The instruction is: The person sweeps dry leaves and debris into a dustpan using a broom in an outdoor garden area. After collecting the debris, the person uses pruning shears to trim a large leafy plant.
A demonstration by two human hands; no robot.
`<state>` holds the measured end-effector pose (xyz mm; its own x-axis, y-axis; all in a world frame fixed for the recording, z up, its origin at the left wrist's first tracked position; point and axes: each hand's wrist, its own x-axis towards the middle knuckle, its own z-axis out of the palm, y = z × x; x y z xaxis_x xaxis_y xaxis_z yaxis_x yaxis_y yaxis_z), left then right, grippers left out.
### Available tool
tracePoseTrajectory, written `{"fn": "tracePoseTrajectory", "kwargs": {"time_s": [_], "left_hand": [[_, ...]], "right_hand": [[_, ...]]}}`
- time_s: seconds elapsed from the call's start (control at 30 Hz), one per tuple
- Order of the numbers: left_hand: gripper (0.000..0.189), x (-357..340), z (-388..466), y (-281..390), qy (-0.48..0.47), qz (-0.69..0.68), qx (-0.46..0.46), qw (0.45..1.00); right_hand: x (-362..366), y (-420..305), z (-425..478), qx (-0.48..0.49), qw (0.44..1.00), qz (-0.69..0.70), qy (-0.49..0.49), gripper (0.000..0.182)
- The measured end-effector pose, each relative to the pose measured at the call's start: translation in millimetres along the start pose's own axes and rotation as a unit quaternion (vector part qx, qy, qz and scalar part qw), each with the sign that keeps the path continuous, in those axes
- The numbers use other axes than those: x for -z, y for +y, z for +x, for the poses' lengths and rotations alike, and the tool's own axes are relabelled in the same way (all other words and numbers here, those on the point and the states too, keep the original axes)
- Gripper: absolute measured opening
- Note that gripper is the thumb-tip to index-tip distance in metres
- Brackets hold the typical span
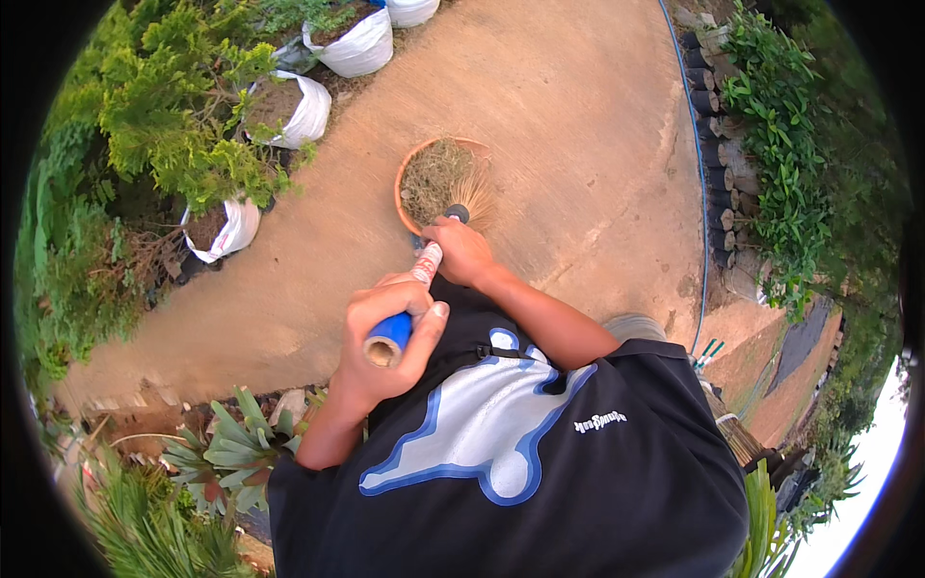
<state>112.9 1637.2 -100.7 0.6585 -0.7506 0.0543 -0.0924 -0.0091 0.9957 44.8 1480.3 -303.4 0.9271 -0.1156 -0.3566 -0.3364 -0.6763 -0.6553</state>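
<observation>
My left hand [383, 332] is closed around the upper part of a broom's handle [426, 264], whose blue hollow end points up towards me. Lower down, my right hand [459, 249] grips the same handle just above the dark collar of the bristles. The tan broom bristles [473, 195] lie over the right part of a round orange-rimmed basin [399, 189]. Dry grass clippings [437, 173] fill much of the basin, which stands on the concrete path. My right hand partly hides the basin's near edge.
White sack planters [307, 115] with green shrubs line the left side of the path [564, 130]. A blue hose [695, 137] runs along the right, beside a row of black plant bags [712, 155]. Broad-leaved plants [242, 448] grow at lower left.
</observation>
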Motion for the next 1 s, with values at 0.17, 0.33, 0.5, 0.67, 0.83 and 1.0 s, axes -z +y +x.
{"fn": "tracePoseTrajectory", "kwargs": {"time_s": [0.17,0.33,0.5,0.67,0.83,1.0], "left_hand": [[0.026,6,-41,30,0.115,0.032,0.040,0.992],[0.027,1,-87,45,0.166,0.043,0.034,0.985],[0.027,-5,-99,54,0.138,0.039,0.006,0.990],[0.025,-13,-92,83,-0.004,0.013,-0.073,0.997],[0.023,22,-84,109,-0.181,-0.060,-0.142,0.971],[0.025,26,-36,56,-0.157,-0.115,-0.171,0.966]], "right_hand": [[-19,-39,9,0.100,0.995,0.007,-0.014,0.011],[-40,-58,-12,0.131,0.991,0.016,-0.012,0.006],[-39,-53,-37,0.142,0.989,0.017,0.038,0.006],[-7,-54,-88,0.133,0.986,0.002,0.101,0.010],[28,-75,-116,0.140,0.979,-0.020,0.149,0.009],[45,-50,-75,0.038,0.981,-0.070,0.177,0.011]]}}
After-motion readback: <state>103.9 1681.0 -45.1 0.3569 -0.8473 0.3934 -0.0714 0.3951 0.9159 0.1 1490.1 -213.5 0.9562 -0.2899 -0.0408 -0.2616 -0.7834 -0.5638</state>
